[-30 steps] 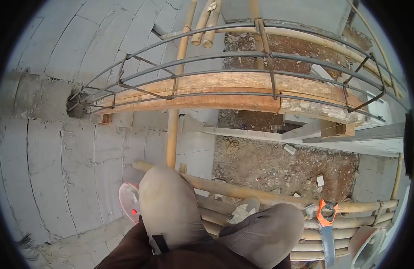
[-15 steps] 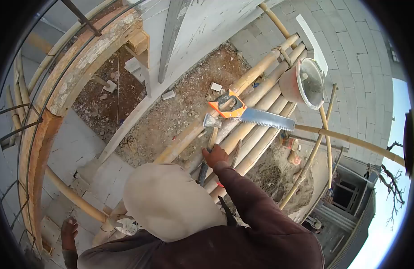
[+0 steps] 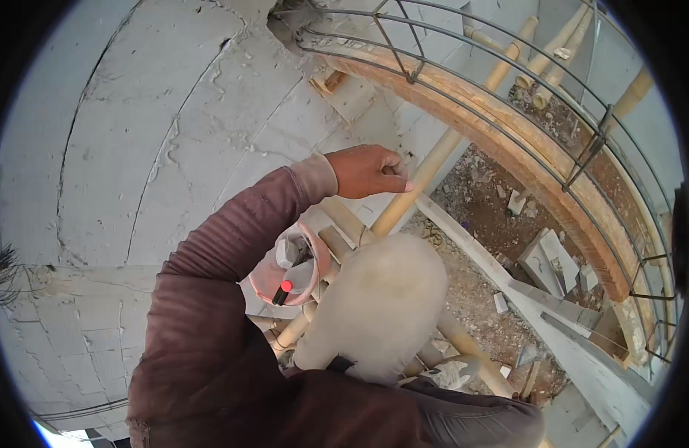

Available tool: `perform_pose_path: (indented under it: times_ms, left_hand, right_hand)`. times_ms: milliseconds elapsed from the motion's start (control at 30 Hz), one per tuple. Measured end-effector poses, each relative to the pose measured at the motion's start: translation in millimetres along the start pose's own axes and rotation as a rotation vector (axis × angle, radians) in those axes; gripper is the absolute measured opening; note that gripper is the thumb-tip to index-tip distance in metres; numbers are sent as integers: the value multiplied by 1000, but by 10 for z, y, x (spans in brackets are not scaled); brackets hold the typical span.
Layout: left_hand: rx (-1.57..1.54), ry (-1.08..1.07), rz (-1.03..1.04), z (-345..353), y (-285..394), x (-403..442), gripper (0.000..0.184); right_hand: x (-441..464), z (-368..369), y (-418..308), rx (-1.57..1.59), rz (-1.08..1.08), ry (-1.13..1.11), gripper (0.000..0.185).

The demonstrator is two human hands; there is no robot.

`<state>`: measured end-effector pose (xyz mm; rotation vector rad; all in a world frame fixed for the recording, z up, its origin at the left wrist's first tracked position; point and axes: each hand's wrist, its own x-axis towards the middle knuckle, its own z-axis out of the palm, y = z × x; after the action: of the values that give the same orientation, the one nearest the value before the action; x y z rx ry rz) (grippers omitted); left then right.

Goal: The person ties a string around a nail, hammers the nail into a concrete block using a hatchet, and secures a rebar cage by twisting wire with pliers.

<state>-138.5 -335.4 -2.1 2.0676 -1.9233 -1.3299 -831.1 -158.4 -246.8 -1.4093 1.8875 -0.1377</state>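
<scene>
My left hand [image 3: 371,172] reaches out past the brown sleeve, above the bamboo poles and beside the grey block wall. Its fingers are curled in and nothing shows between them. Under that forearm is a pinkish bucket [image 3: 324,252] holding pale pieces and a black marker with a red cap [image 3: 282,292]. My right hand is out of view. To the lower right, a grey metal tool head [image 3: 527,354] shows near a wooden handle; its full shape is partly hidden. A pale cloth-covered knee [image 3: 397,299] covers part of the poles.
A curved timber form [image 3: 501,134] with steel reinforcing bars [image 3: 414,75] arcs across the upper right. Bamboo poles [image 3: 426,175] run below it. Broken white blocks [image 3: 550,261] lie on the rubble ground [image 3: 471,291]. The block wall [image 3: 188,127] fills the left.
The view has swung left. My left hand, formerly low at the far left, is now near the centre. My right hand, which gripped a tool handle, and the orange-handled saw have left view.
</scene>
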Motion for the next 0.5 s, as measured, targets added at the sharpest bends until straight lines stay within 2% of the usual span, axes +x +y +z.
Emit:
perform_pose_path:
  times_ms: [67, 133, 200, 233, 267, 333, 400, 433, 467, 500]
  left_hand:
    - [10, 81, -125, -164, -390, -407, 40]
    - [25, 149, -227, -255, -824, -940, 40]
    - [80, 104, -382, -26, -1361, -1371, 41]
    - [-20, 39, -504, 140, -1493, -1526, 41]
    - [-117, -29, -619, 347, -1607, -1664, 41]
    - [-38, -139, -670, 1012, -2186, -1797, 47]
    - [-189, -99, -804, 1664, -2599, -1760, 53]
    - [-116, -132, -945, 1794, -2525, -1680, 60]
    - [-266, -124, -977, 2021, -2680, -1636, 65]
    - [-412, -113, -1014, 2246, -2840, -1588, 74]
  right_hand:
    - [414, -345, -608, -74, -208, -77, 25]
    - [561, -597, -1660, -176, -320, -155, 24]
    - [865, -680, -2187, -243, -347, -275, 25]
    - [958, -671, -2496, -216, -317, -356, 27]
    - [946, -683, -2988, -348, -451, -401, 29]
    - [1021, -551, -3466, -401, -696, -418, 30]
    - [943, -394, -3868, -401, -762, -404, 32]
    - [877, -330, -4118, -401, -719, -484, 33]
    - [790, -290, -4310, -393, -666, -547, 34]
    - [720, -227, -4397, -341, -719, -530, 34]
